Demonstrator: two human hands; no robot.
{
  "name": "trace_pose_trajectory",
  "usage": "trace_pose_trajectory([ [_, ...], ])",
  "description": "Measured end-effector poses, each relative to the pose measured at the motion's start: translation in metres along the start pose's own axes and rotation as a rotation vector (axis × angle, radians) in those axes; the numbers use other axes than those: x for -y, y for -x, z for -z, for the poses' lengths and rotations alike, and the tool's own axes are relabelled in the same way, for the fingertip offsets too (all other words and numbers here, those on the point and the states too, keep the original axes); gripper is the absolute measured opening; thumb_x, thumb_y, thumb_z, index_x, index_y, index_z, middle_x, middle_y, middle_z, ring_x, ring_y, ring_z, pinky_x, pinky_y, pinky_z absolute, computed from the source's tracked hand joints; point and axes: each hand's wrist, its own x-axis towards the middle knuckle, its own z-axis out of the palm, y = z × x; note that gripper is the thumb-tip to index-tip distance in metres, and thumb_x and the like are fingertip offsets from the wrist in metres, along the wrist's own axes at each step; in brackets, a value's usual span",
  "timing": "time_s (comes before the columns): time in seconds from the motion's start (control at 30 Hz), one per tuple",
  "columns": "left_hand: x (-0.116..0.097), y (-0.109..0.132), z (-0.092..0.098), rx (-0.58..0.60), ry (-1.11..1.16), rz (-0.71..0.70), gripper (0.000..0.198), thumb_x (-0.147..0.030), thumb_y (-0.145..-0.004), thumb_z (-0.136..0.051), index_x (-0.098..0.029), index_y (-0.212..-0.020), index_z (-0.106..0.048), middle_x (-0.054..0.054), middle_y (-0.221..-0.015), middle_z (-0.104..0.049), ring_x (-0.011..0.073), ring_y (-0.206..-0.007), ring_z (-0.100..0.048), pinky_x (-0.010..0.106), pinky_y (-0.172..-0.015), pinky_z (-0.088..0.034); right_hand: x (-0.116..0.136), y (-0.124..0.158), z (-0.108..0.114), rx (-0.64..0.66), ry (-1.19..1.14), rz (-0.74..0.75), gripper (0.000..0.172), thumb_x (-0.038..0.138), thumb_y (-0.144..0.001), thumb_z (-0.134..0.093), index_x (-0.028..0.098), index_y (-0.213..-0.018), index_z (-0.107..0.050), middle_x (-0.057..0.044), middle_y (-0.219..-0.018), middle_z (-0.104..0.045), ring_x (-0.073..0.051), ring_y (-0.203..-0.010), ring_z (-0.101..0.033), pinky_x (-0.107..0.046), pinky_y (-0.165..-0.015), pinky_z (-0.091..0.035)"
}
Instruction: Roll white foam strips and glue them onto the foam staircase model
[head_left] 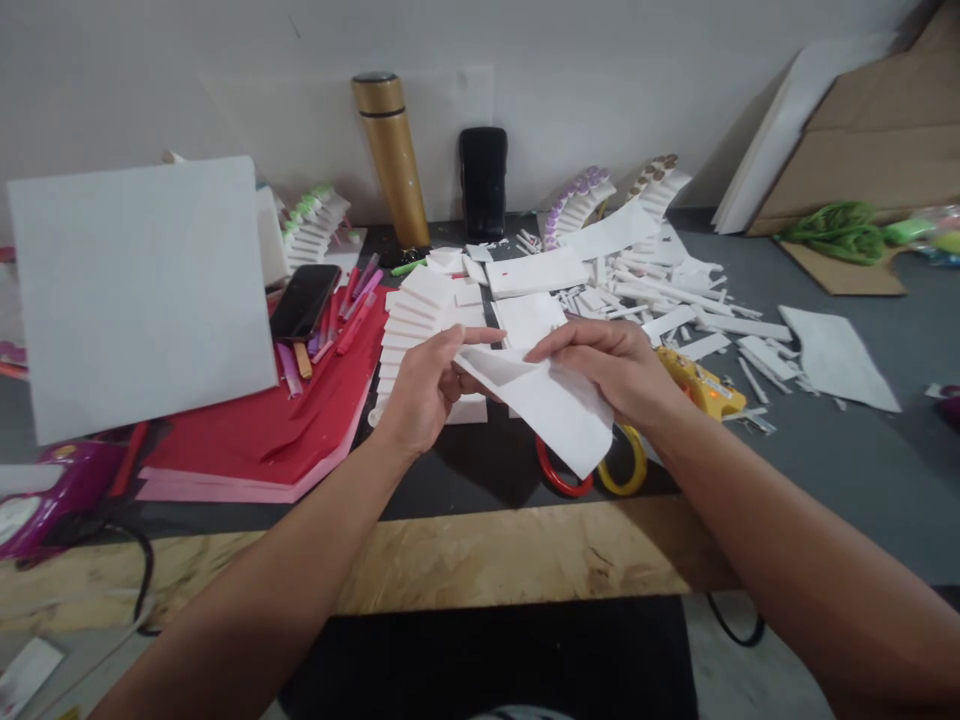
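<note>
Between both hands, above the table's near edge, is a white sheet of paper (559,405), its upper part folded over. My left hand (429,385) grips its left corner, with the index finger stretched along the top. My right hand (611,365) pinches the upper right side of the sheet. Below the paper show the handles of a pair of scissors (634,462), one red and one yellow. Just left of and behind my left hand stands a fan-like row of white paper steps (409,315). A yellow glue gun (701,385) lies beside my right wrist, partly hidden.
White paper scraps and rolled strips (660,285) are strewn at the back right. Red sheets (225,435), a phone (304,303) and several pens lie left. A gold flask (394,165) and a black case (484,180) stand by the wall. A large white board (142,300) rises at far left.
</note>
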Motion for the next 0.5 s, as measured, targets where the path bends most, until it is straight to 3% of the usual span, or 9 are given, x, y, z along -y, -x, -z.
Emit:
trace_pose_trajectory([
  [0.13,0.0012,0.0014,0.0008,-0.038,-0.091,0.029,0.036,-0.045,-0.078,-0.082,-0.016,-0.099,-0.079,0.0,-0.065,-0.069,0.0099,-0.054,-0.06,0.021,-0.054,-0.052,0.0015,-0.0011,0.0007,0.017,0.114,0.121,0.021,0.019,-0.082,-0.063,0.02,-0.085,-0.083,0.002,-0.06,-0.059,-0.007,-0.049,-0.041,-0.023,-0.045,-0.024],
  [0.23,0.0016,0.0015,0.0021,-0.03,-0.102,0.043,0.032,-0.037,-0.079,-0.082,-0.017,-0.104,-0.078,-0.001,-0.063,-0.07,0.0099,-0.053,-0.061,0.021,-0.056,-0.052,0.0011,-0.0015,0.0004,0.035,0.153,0.187,0.023,0.016,-0.081,-0.061,0.019,-0.085,-0.084,0.001,-0.062,-0.061,-0.007,-0.05,-0.04,-0.023,-0.045,-0.022],
  [0.5,0.0053,-0.0013,0.0068,0.063,0.013,0.012,0.032,-0.04,-0.081,-0.081,-0.018,-0.104,-0.08,0.003,-0.084,-0.076,0.0144,-0.075,-0.071,0.025,-0.071,-0.059,-0.0021,-0.0019,-0.0011,0.0,0.035,0.121,0.023,0.024,-0.081,-0.073,0.019,-0.101,-0.082,0.001,-0.068,-0.068,-0.008,-0.053,-0.051,-0.021,-0.046,-0.034],
])
